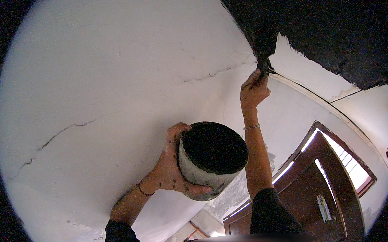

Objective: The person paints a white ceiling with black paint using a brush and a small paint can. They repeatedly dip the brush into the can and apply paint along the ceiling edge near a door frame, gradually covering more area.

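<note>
- two bare hands are raised toward a white cracked ceiling [114, 72].
- the left hand [172, 167] has its fingers curled round the side of a round paint tub [211, 159], thumb at the rim; the tub is tilted, full of black paint.
- the right hand [253, 90] is closed on a brush [265, 66], whose tip touches the edge of the black painted patch [319, 24].
- a brown wooden door [322, 189] stands lower right, well apart.
</note>
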The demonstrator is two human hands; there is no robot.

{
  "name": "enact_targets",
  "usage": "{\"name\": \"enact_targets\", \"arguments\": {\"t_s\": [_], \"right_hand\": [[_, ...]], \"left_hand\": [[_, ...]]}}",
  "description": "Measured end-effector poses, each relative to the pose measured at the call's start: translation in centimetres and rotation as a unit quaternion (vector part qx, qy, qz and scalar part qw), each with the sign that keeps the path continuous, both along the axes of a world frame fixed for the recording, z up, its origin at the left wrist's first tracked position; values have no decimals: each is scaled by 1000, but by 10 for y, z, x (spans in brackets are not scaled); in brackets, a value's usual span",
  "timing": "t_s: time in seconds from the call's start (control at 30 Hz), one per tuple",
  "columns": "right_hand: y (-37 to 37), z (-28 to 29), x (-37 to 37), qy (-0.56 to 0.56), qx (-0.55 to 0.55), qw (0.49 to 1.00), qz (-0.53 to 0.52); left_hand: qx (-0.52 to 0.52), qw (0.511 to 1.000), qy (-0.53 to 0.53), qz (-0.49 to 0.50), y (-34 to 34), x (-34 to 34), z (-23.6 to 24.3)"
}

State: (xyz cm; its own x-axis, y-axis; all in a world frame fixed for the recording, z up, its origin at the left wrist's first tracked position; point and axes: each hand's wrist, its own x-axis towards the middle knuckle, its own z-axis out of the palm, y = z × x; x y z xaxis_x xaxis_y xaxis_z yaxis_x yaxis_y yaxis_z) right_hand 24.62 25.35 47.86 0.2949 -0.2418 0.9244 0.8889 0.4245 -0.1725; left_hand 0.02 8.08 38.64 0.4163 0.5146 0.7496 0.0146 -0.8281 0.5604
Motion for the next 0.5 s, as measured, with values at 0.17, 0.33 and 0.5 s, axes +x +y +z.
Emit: {"name": "enact_targets", "arguments": {"t_s": [0.17,0.33,0.5], "right_hand": [[5,40,-7,-79,48,996,-15],[20,21,11,10,4,999,-33],[6,-8,-5,94,-9,991,95]], "left_hand": [[23,999,0,-22,1,0,0],[22,1000,5,2,1,-1,0],[34,999,17,15,4,-3,0]]}}
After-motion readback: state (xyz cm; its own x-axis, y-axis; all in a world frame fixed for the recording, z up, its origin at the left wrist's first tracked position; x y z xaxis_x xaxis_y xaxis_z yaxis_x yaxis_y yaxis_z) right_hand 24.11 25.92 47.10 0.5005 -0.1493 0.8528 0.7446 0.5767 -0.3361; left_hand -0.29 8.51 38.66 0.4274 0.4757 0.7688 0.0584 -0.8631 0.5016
